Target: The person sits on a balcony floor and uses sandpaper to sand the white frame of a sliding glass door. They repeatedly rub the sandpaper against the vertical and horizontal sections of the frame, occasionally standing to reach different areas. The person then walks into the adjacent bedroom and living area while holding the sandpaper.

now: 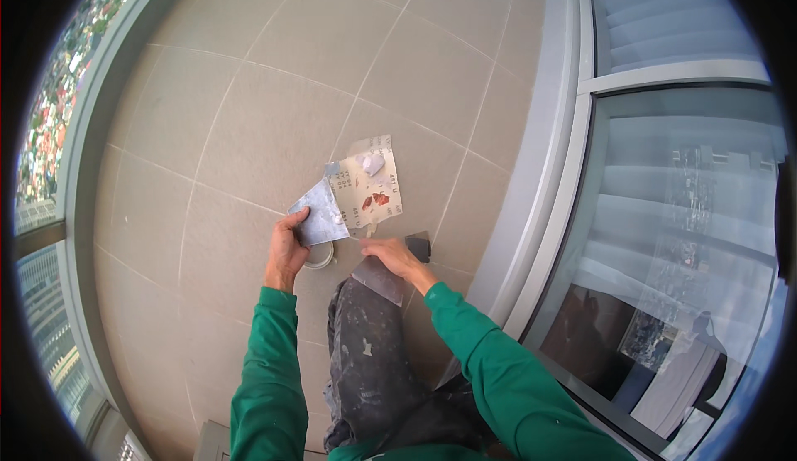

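Above beige floor tiles (278, 116), my left hand (285, 249) should steady the flat silvery metal plate (320, 214) it pinches, ten o'clock from my right hand (392, 257), its grip unclear.

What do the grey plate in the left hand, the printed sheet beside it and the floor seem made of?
Grey plate: probably metal, dull and smudged, with crisp edges; plastic is possible.
Printed sheet: likely paper, matte beige, with thin, uneven edges.
Floor: probably ceramic or stone tile, low-sheen; pale joint lines divide it.
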The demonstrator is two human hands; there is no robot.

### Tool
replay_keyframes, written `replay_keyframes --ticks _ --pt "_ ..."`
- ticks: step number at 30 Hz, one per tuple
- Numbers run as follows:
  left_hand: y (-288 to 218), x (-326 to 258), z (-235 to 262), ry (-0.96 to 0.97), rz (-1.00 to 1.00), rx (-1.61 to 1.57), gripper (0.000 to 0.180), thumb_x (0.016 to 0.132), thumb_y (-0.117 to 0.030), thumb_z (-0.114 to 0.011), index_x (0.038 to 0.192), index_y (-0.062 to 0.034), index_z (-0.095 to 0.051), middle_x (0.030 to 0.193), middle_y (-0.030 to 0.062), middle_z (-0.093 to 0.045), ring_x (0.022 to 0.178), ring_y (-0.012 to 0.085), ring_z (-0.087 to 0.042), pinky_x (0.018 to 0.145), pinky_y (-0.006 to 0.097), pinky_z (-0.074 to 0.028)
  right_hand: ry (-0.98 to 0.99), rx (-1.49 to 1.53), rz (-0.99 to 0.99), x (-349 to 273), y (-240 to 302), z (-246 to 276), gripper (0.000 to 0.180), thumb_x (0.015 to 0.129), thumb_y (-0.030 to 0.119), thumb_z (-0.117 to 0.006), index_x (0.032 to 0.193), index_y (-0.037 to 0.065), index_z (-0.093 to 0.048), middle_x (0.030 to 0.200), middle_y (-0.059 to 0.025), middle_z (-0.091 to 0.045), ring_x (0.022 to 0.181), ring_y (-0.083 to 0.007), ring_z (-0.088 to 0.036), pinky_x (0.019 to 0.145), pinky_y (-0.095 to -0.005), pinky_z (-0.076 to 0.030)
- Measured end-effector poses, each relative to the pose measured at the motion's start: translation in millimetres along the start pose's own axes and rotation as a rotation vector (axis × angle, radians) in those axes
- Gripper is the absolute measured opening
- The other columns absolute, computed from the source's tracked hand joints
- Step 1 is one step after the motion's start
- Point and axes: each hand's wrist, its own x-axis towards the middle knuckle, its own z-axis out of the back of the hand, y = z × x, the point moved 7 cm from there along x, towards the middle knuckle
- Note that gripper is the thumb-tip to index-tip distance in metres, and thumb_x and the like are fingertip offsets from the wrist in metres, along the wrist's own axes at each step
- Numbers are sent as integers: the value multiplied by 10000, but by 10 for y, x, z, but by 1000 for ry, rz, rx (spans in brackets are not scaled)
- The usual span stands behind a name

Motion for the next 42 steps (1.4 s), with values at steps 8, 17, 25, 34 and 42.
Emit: replay_keyframes --ticks 8,17,25,34,42 --pt "146 -769 791 -129 -110 -25 296 908 -150 -619 1160 5 -613 1126 76 -676 1032 212 -650 973 375 -485 7 -228 2 -32 172 -70 728 802 417 -605 1451 116 -471 1309 -258 -591 1226 -390 -557 1040 -381 -411" --pt "229 -1094 1164 -208 -126 -74 298 915 -152 -614 1171 0 -611 1119 66 -678 1030 204 -647 970 368 -485 30 -455 -51 -15 368 -211 833 778 423 -577 1489 38 -376 1233 -329 -592 1167 -440 -575 1000 -425 -439" --pt "216 -1090 1129 -245 -129 -69 298 912 -162 -617 1169 -9 -618 1113 64 -684 1003 201 -658 953 356 -494 93 -382 43 -13 422 -238 670 821 357 -564 1398 24 -504 1101 -303 -653 1016 -392 -641 911 -385 -478" --pt "357 -949 977 -217 -79 -78 290 899 -137 -627 1149 11 -621 1099 81 -682 994 215 -661 940 365 -502 199 123 11 -589 633 32 487 879 256 -541 1326 81 -619 837 -55 -643 821 -127 -561 806 -256 -436" --pt "461 -1080 331 -131 65 -218 295 906 -113 -628 1131 75 -597 1061 152 -681 949 263 -688 898 403 -548 258 187 207 -1033 1112 -31 593 875 213 -545 1458 122 -489 739 -25 -637 694 -93 -554 742 -246 -444"
